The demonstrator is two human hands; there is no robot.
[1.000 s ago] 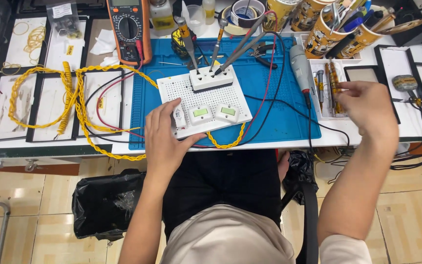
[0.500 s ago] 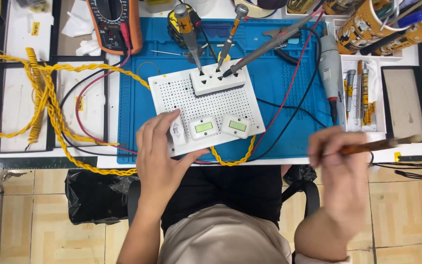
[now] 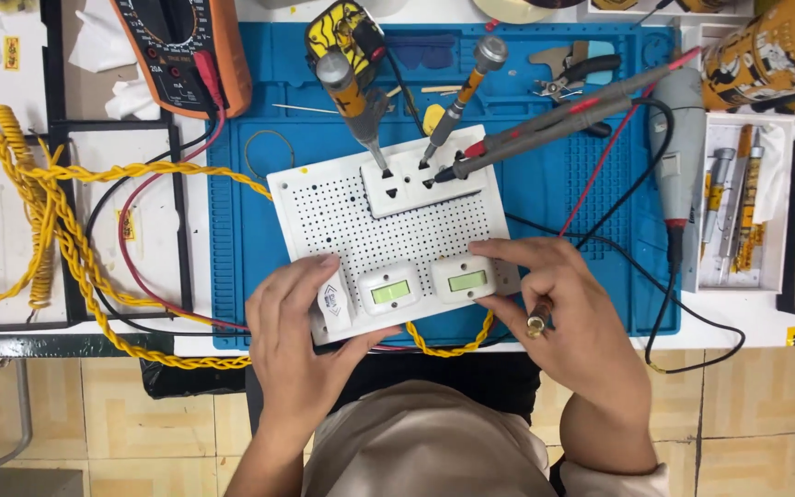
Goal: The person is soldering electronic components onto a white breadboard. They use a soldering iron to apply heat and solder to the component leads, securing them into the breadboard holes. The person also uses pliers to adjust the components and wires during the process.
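A white perforated board (image 3: 388,230) lies on the blue work mat (image 3: 563,202). It carries a white socket block (image 3: 416,179) at its far edge and two small meters with green displays (image 3: 390,291) near me. My left hand (image 3: 301,345) grips the board's near left corner, thumb over a small white switch (image 3: 332,302). My right hand (image 3: 568,317) rests on the board's near right corner and holds a slim tool with a brass end (image 3: 537,322). Two screwdrivers (image 3: 356,101) and red and black probes (image 3: 554,115) stand in the socket block.
An orange multimeter (image 3: 181,55) lies at the back left, its red and black leads looping over the table. A yellow twisted cable (image 3: 57,230) runs along the left and under the board. Tools fill a tray (image 3: 729,202) on the right; pliers (image 3: 572,69) lie behind.
My right hand came in from the right with the slim tool and now rests on the board's near right corner. The view has drawn closer; my left hand stays on the board.
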